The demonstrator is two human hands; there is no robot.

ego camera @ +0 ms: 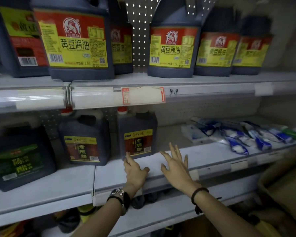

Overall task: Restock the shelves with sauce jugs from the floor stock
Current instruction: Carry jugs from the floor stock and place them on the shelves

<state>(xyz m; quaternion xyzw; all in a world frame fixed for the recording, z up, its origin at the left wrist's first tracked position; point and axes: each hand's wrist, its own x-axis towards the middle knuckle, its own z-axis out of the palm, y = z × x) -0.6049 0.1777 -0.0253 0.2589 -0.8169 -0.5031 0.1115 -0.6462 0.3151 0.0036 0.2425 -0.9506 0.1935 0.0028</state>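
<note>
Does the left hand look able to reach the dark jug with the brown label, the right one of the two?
Probably yes: the left hand has its fingertips right at the lower front corner of the jug, and nothing stands between them.

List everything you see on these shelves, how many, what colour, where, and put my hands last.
Soy sauce jugs: five, dark with red and yellow labels, upper shelf.
Odd-label jug: one, dark, yellow-green and red label, upper shelf far left.
Vinegar jugs: two, dark, brown and yellow labels, middle shelf.
Green-label jug: one, dark, middle shelf left.
Packets: count unclear, blue and white, middle shelf right.
Price tag: one, red and white, upper shelf rail.
Cardboard box: one, brown, lower right.
Left hand: one, open, fingertips at the right vinegar jug's base.
Right hand: one, open, fingers spread over the middle shelf.
</note>
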